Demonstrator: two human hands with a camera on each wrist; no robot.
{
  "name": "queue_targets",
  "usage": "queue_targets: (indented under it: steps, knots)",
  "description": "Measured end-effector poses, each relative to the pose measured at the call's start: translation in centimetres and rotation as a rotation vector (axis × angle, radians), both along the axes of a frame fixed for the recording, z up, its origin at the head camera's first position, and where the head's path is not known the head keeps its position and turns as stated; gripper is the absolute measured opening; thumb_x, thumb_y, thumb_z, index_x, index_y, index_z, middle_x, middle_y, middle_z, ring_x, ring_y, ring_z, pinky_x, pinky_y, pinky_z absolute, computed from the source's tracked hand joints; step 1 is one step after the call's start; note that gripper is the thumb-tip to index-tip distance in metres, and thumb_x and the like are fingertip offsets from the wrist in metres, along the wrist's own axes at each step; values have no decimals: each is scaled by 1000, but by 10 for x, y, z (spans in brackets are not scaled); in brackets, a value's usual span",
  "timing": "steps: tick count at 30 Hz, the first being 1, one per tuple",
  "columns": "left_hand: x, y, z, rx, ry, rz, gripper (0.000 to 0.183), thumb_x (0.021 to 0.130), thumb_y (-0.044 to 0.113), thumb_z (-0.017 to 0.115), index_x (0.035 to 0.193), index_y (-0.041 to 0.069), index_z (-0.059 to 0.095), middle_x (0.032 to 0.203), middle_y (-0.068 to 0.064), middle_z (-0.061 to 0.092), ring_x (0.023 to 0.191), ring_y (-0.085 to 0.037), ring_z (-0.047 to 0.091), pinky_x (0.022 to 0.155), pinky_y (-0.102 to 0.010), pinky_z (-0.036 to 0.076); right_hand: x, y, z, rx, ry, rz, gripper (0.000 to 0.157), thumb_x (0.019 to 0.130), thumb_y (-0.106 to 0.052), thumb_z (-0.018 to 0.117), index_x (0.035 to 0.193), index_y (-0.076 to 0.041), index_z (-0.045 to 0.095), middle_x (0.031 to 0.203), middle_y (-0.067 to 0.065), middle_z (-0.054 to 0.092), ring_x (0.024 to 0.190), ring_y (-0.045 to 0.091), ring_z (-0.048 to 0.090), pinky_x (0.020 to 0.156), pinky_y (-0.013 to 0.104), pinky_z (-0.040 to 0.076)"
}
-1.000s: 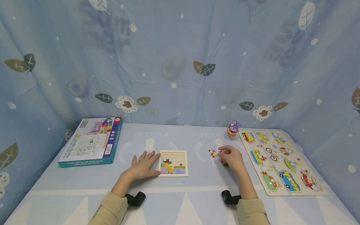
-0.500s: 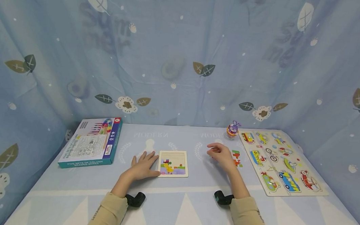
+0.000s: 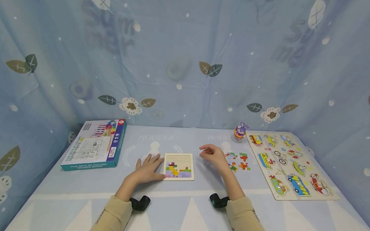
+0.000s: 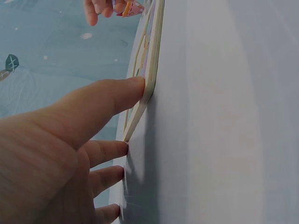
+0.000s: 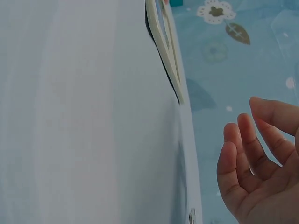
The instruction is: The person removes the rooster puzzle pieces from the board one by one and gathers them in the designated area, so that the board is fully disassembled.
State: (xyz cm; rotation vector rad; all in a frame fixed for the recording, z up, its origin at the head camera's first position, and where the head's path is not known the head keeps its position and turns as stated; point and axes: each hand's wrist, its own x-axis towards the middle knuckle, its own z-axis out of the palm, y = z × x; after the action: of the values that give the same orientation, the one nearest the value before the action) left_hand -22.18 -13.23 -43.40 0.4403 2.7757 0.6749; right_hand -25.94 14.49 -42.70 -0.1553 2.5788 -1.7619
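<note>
My left hand [image 3: 147, 170] lies on the table with fingers spread. Its thumb and a fingertip touch the edge of a small wooden puzzle frame [image 4: 155, 51], which shows a partly filled picture [image 3: 178, 172]. To the right of that frame, my right hand [image 3: 213, 156] hovers with bent fingers. In the right wrist view, thumb and index fingertip meet on that hand [image 5: 261, 163]; I cannot tell whether a small piece sits between them. Several loose colourful puzzle pieces [image 3: 243, 165] lie beside the right wrist, some partly covered by it.
A boxed toy set [image 3: 94, 144] lies at the back left. On the right is a large wooden board of vehicle pictures [image 3: 290, 166]. A small purple rabbit figure [image 3: 240, 131] stands near the back, before a patterned curtain [image 3: 188, 60].
My right hand has moved left from the loose pieces toward the small frame, uncovering several of them. The left hand stays in place at the frame.
</note>
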Motion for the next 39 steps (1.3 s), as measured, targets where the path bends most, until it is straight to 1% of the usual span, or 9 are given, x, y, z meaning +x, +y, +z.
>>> queue_targets:
  steps: [7, 15, 22, 26, 29, 31, 33, 36, 39]
  knots:
    - [-2, 0, 0, -2, 0, -1, 75, 81, 40, 65, 141, 6, 37, 150, -16, 25, 138, -44, 8, 101, -69, -3, -3, -18, -3, -5, -8, 29, 24, 81, -6, 68, 104, -1, 65, 84, 7, 63, 73, 14, 55, 64, 27, 46]
    - [-2, 0, -1, -6, 5, -1, 74, 81, 40, 65, 141, 6, 37, 150, -17, 25, 138, -44, 9, 101, -69, -2, -2, -37, -5, 4, 1, 75, 23, 80, -6, 69, 103, -2, 66, 82, 5, 63, 73, 15, 55, 62, 25, 45]
    - [-1, 0, 0, -13, 0, 2, 74, 81, 41, 65, 141, 6, 38, 149, -17, 26, 137, -45, 9, 101, -69, -2, 0, -53, -6, 30, -24, 115, 21, 81, -7, 68, 102, -3, 66, 82, 5, 62, 73, 15, 54, 62, 26, 46]
    - [0, -1, 1, -23, 1, 5, 74, 81, 41, 65, 141, 6, 38, 149, -17, 26, 137, -45, 9, 101, -69, -2, 2, -65, -5, 122, -5, 194, 21, 82, -8, 67, 103, -4, 65, 83, 4, 62, 74, 14, 55, 61, 26, 47]
    - [0, -1, 1, -26, 3, 3, 74, 81, 42, 64, 141, 6, 38, 149, -17, 26, 137, -45, 9, 101, -69, -1, 5, -75, -3, 252, 13, 261, 22, 82, -9, 68, 103, -5, 66, 85, 4, 61, 77, 15, 55, 64, 26, 47]
    - [0, -1, 1, -25, 4, 1, 74, 81, 42, 64, 141, 6, 38, 149, -17, 26, 137, -45, 9, 101, -70, -1, 7, -81, -2, 365, 22, 291, 24, 81, -11, 70, 104, -7, 67, 88, 4, 60, 78, 16, 55, 67, 28, 47]
    - [0, -1, 1, -22, 5, -2, 74, 81, 42, 64, 141, 6, 38, 149, -17, 26, 137, -45, 9, 100, -70, -1, 7, -86, -1, 484, 25, 304, 26, 79, -15, 72, 104, -9, 68, 90, 5, 59, 80, 18, 55, 70, 32, 47]
    - [0, 0, 0, -20, 8, -5, 74, 81, 41, 65, 140, 6, 38, 149, -17, 26, 137, -45, 9, 100, -70, -1, 7, -92, -2, 640, 33, 294, 30, 76, -21, 75, 104, -12, 69, 94, 6, 57, 84, 21, 55, 73, 36, 47]
    - [-1, 0, 0, -19, 11, -4, 74, 81, 41, 65, 140, 6, 38, 149, -17, 26, 137, -45, 9, 100, -70, -1, 6, -95, -3, 705, 37, 273, 29, 74, -23, 77, 99, -14, 69, 93, 5, 55, 84, 21, 54, 74, 37, 48]
